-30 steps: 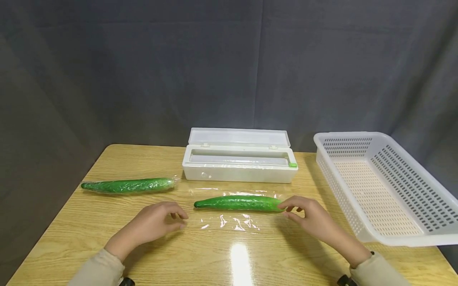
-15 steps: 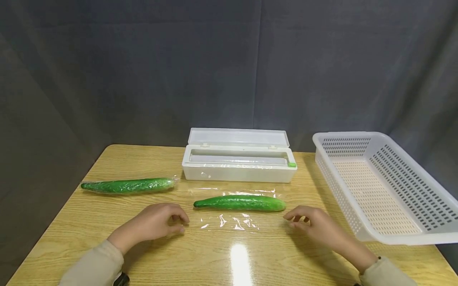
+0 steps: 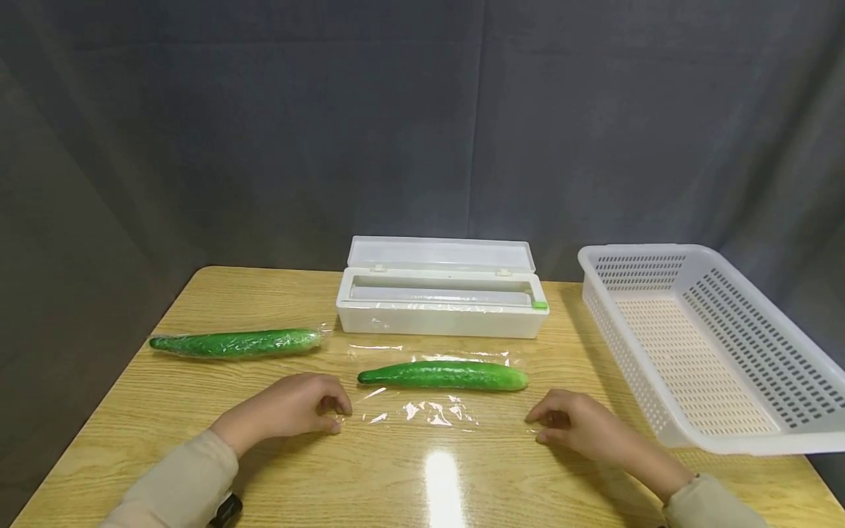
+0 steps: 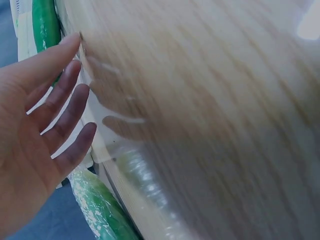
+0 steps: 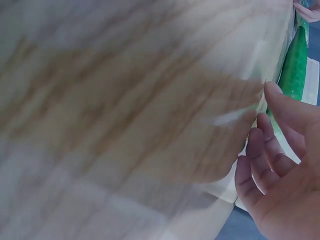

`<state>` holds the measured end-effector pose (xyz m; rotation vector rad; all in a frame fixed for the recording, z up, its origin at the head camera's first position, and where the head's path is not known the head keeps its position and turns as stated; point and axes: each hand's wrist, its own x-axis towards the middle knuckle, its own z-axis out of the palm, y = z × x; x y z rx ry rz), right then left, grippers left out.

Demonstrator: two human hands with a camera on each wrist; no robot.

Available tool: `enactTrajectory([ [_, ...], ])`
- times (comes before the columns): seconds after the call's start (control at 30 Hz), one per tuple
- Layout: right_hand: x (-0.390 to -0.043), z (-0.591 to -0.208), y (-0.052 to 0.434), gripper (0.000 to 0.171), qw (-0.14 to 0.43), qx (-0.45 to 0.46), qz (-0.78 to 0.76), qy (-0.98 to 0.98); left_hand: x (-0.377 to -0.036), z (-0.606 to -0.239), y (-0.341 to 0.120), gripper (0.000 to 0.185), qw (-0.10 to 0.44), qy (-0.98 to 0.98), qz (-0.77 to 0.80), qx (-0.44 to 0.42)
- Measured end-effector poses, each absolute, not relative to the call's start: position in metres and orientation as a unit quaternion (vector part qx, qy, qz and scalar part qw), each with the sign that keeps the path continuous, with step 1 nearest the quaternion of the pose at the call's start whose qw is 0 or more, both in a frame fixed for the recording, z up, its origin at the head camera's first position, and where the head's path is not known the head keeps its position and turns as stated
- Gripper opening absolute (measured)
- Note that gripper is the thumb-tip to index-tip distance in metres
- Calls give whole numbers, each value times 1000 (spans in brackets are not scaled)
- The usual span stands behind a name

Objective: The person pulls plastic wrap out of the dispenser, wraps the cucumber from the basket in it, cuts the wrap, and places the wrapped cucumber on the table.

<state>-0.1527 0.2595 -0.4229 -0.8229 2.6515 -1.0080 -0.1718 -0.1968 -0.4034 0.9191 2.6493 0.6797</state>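
A green cucumber (image 3: 442, 375) lies on a clear sheet of cling film (image 3: 425, 412) spread over the table. My left hand (image 3: 300, 407) pinches the film's near left corner between thumb and forefinger. At the near right corner, my right hand (image 3: 581, 424) likewise pinches the film edge. The other fingers of both hands are loosely bent, as the left wrist view shows on the left hand (image 4: 45, 110) and the right wrist view on the right hand (image 5: 285, 150). Neither hand touches the cucumber.
A second cucumber (image 3: 238, 342), wrapped in film, lies at the left. Behind the sheet stands a white cling film dispenser (image 3: 442, 323), its lid up and a green slider at its right end. A white slotted basket (image 3: 623, 352) occupies the right side of the wooden table (image 3: 370, 484).
My right hand has let go of the cucumber's pale end and moved toward me to the film's near right corner. My left hand has shifted slightly; the film's glints near it have changed.
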Motion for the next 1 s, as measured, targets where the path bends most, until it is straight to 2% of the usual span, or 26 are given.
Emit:
enactTrajectory([
  [0.43,-156,-423,259,10,94,-283,-322,898,-170,-404,-191,16,118,918,210,315],
  [0.67,-156,-423,257,6,99,-274,-319,902,-166,-403,-186,17,81,920,173,342],
  [0.8,-156,-422,257,3,101,-271,-319,902,-166,-403,-183,17,79,924,161,337],
  [1.0,-154,-421,257,5,77,-268,-324,904,-166,-404,-182,19,70,926,161,335],
])
